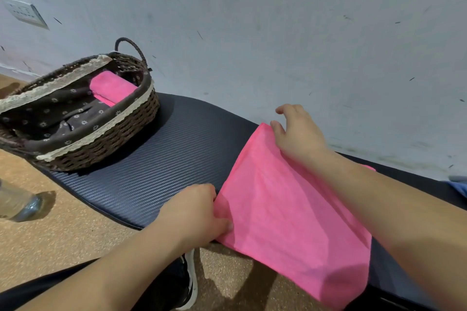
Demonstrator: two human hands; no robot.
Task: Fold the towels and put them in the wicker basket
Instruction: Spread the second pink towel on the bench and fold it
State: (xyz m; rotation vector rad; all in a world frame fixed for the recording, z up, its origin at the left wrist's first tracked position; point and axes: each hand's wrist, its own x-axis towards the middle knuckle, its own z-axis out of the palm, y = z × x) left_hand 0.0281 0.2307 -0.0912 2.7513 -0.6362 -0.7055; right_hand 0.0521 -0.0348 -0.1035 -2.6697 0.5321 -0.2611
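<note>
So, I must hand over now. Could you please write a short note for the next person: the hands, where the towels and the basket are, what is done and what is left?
Left hand: pinches the near left edge of the pink towel.
Right hand: lies on its far corner; whether it grips is unclear.
The pink towel lies on the dark mat, its near end past the mat's edge.
The wicker basket stands on the mat's left end.
Done: one folded towel is in the basket.
Left: finish folding the pink towel and put it in too.
</note>
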